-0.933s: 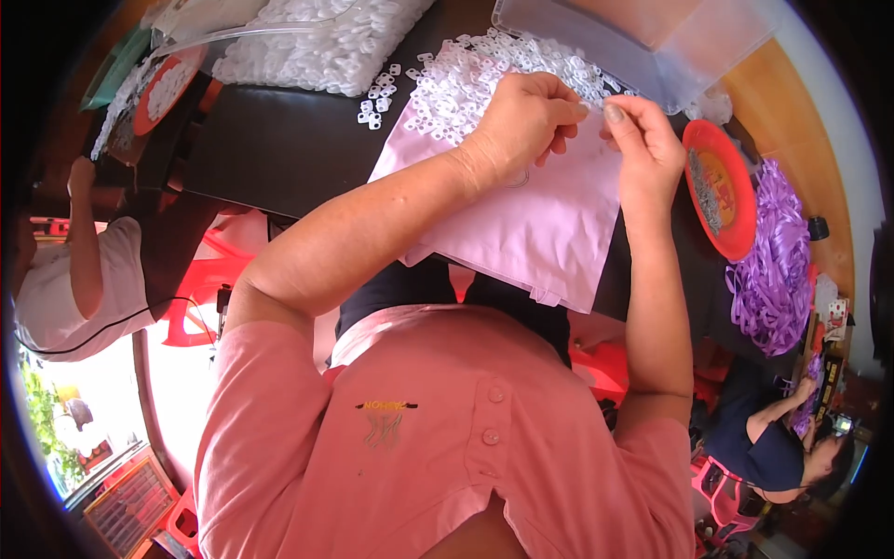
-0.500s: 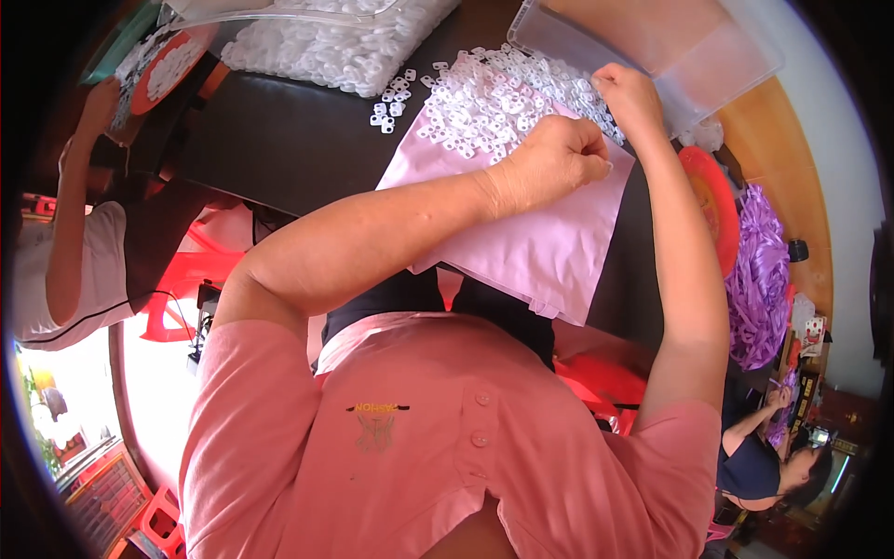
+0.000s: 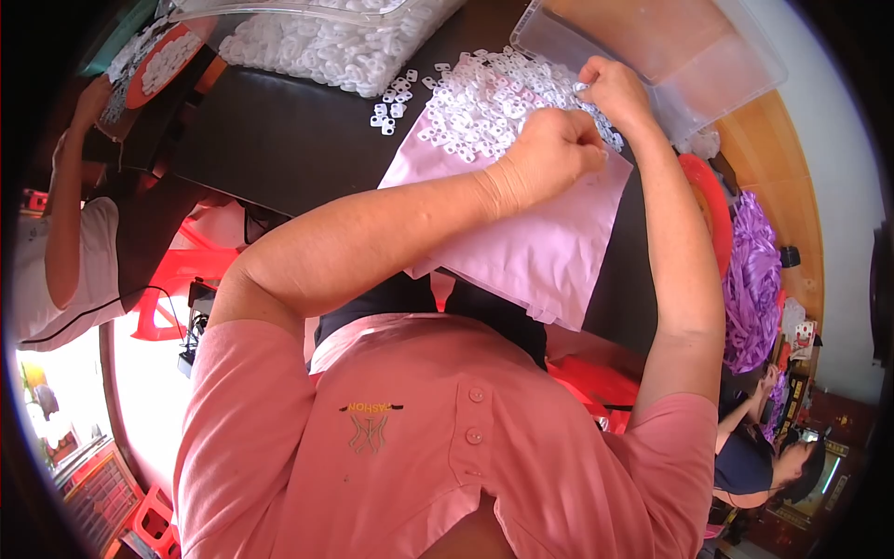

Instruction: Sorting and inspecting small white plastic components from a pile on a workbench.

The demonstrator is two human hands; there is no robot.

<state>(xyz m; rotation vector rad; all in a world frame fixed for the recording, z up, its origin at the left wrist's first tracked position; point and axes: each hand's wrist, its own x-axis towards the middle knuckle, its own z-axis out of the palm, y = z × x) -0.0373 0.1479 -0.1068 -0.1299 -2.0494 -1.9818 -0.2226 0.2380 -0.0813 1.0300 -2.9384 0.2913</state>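
Note:
A heap of small white plastic pieces with holes [image 3: 480, 107] lies on a folded pink cloth [image 3: 549, 252] on the dark table. My left hand [image 3: 556, 154] is closed above the cloth, just in front of the heap, its fingers curled and pinched. Whatever it may hold is hidden. At the heap's right edge my right hand [image 3: 617, 93] pinches thumb and fingers together, with a small white piece [image 3: 582, 88] at the fingertips.
Behind the heap stands a clear plastic bin [image 3: 652, 47]; a clear container full of white pieces [image 3: 326, 47] is at the back left. Purple ribbon [image 3: 752, 289] hangs beside a red round tray [image 3: 700, 196]. Another person's arm [image 3: 67, 214] reaches in at left; someone else sits far right.
My right hand has moved slightly left, bringing its fingertips to the heap's edge. My left hand has shifted a little up and left, still closed.

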